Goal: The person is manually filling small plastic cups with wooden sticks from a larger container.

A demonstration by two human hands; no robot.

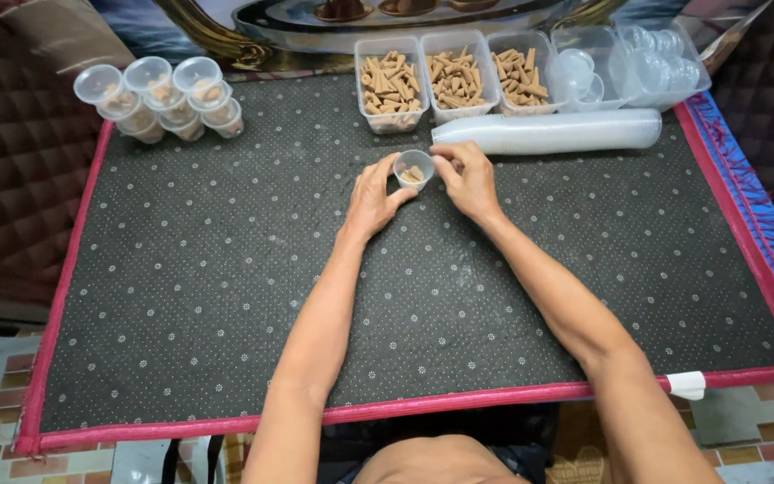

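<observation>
- My left hand (372, 199) is cupping a small clear plastic cup (413, 167) from its left side, thumb and fingers curled close around its wall.
- My right hand (468, 179) is pinching the cup's right rim with thumb and forefinger, the other fingers folded loosely behind.
- The cup is sitting on the dark dotted mat (226, 296) near its far middle, upright, and is holding a few tan cone-shaped pieces (414, 175).
- Just beyond my right hand, a long stack of clear cups (553, 132) is lying on its side across the mat.
- Behind that stack, three clear rectangular tubs (391, 82) of the same tan cones are standing side by side along the far edge.
- To their right, two more tubs (638, 58) are holding clear round lids.
- At the far left corner, a cluster of filled, lidded cups (159, 97) is standing stacked, well apart from my hands.
- A pink border (73, 269) is running around the mat, with a blue edge (754, 206) showing on the right.
</observation>
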